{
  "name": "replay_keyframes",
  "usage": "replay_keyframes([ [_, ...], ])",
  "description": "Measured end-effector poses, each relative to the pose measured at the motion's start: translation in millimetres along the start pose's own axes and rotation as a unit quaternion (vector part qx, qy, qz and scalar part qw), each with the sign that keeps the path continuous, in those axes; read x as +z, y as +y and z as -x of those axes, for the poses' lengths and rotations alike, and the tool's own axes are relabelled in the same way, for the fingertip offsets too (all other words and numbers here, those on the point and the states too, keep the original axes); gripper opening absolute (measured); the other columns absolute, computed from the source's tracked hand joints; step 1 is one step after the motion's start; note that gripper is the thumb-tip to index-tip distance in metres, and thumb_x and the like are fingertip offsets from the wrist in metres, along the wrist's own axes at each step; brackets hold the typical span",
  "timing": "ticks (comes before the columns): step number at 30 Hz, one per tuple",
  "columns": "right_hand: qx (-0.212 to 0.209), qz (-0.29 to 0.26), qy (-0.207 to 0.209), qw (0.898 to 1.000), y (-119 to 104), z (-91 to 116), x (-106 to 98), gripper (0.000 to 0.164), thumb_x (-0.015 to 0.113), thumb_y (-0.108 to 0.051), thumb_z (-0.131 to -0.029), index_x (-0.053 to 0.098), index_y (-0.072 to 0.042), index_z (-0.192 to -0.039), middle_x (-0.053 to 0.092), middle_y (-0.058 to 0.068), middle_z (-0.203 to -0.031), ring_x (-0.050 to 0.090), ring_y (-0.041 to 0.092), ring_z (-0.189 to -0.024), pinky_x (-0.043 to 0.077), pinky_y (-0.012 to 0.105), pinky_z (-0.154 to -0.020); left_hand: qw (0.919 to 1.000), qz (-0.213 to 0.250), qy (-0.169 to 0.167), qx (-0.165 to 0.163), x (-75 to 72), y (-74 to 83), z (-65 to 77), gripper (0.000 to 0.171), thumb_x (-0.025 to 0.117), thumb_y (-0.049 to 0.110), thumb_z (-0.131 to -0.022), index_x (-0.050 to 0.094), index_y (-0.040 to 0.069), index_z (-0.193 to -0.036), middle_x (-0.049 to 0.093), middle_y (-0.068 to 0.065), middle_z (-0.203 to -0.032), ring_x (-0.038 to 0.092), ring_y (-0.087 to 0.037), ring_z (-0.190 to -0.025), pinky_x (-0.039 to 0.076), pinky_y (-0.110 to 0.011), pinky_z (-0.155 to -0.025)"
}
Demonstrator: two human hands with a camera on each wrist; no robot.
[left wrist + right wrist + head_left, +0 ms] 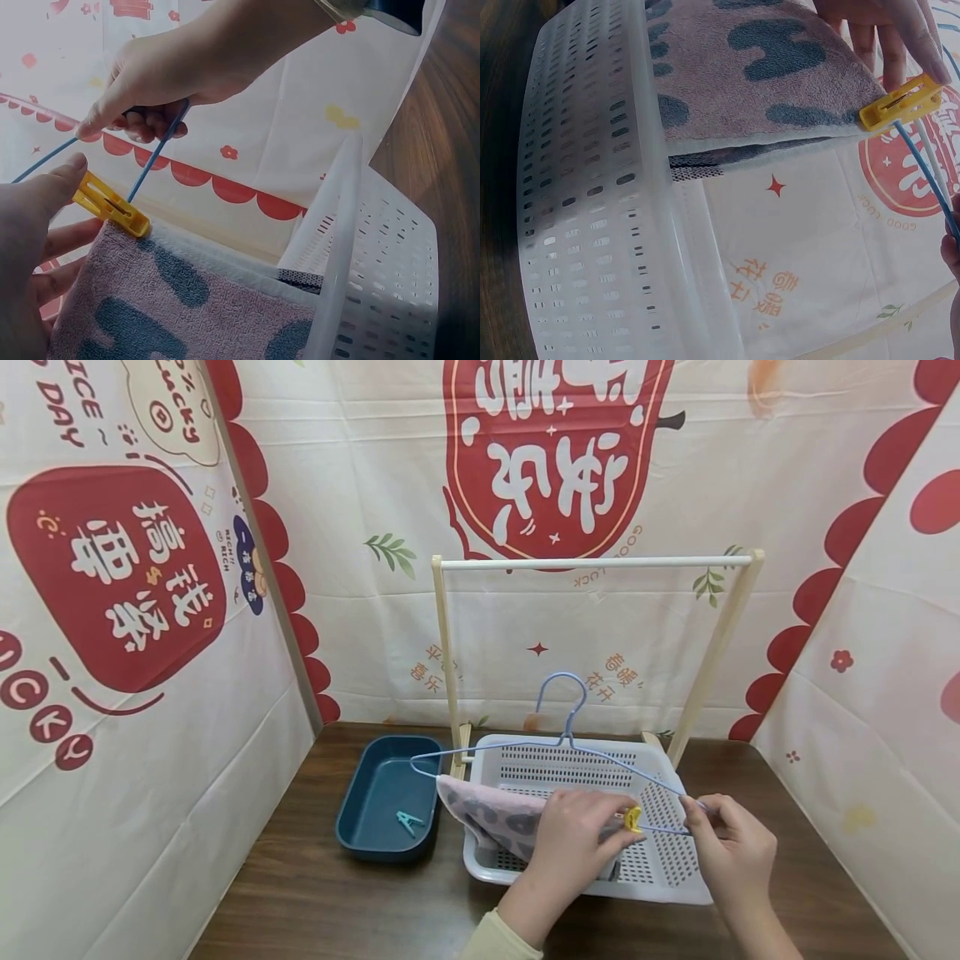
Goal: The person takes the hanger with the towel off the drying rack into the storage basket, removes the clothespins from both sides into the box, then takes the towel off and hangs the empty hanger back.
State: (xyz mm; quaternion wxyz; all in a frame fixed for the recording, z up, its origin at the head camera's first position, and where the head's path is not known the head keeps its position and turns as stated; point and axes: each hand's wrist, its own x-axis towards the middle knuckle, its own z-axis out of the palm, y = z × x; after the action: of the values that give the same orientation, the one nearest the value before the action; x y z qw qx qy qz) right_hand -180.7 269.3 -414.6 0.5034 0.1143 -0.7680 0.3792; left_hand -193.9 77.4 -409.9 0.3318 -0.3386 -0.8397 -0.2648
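Note:
A pink towel with grey-blue patches [217, 292] is folded over the lower bar of a blue hanger [570, 742]. At the towel's upper corner a yellow clothespin [112, 206] sits over the cloth and the bar. My left hand [577, 835] pinches this clothespin between thumb and fingers, and its other fingers lie behind the towel. At the hanger's right end, my right hand [735, 847] grips the blue wire. The hanger's hook points up, and the towel hangs over a white perforated basket [487, 860].
To the left stands a dark blue tray [367, 777] holding a teal clothespin [408, 822]. Behind the basket rises a wooden rack with a white crossbar [600, 562]. All of this stands on a brown wooden table [277, 868], with printed cloth walls around it.

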Motion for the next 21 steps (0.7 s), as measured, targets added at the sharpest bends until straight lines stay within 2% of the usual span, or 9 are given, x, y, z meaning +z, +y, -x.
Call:
replay_keyframes([
  [7,0.000,0.001,0.004,1.000,1.6,-0.5,-0.1,0.015,0.071,0.006,-0.070,0.059,-0.001,-0.064,0.053,-0.004,-0.057,0.042,-0.004,-0.049,0.033,0.009,-0.046,0.9979,0.064,-0.001,-0.012,-2.4,1.1,-0.2,0.029,0.066,0.041,-0.077,0.060,0.025,-0.100,0.058,0.018,-0.106,0.047,0.002,-0.102,0.034,-0.021,-0.085],
  [14,-0.001,0.003,0.005,1.000,2.5,-0.3,-0.4,0.016,0.071,0.007,-0.069,0.058,-0.001,-0.064,0.053,-0.004,-0.057,0.042,-0.004,-0.050,0.033,0.009,-0.047,0.9911,0.128,-0.013,-0.034,-2.6,2.1,0.2,0.025,0.070,0.034,-0.075,0.060,0.022,-0.096,0.055,0.018,-0.112,0.042,0.003,-0.107,0.030,-0.024,-0.092],
  [21,-0.006,-0.004,0.009,1.000,2.7,0.0,-0.7,0.017,0.071,0.008,-0.069,0.058,-0.002,-0.063,0.054,-0.004,-0.057,0.043,-0.004,-0.051,0.033,0.009,-0.048,0.9847,0.171,0.016,-0.026,-0.4,1.7,2.5,0.021,0.070,0.028,-0.075,0.058,0.018,-0.089,0.057,0.016,-0.107,0.043,0.001,-0.105,0.030,-0.024,-0.091],
])
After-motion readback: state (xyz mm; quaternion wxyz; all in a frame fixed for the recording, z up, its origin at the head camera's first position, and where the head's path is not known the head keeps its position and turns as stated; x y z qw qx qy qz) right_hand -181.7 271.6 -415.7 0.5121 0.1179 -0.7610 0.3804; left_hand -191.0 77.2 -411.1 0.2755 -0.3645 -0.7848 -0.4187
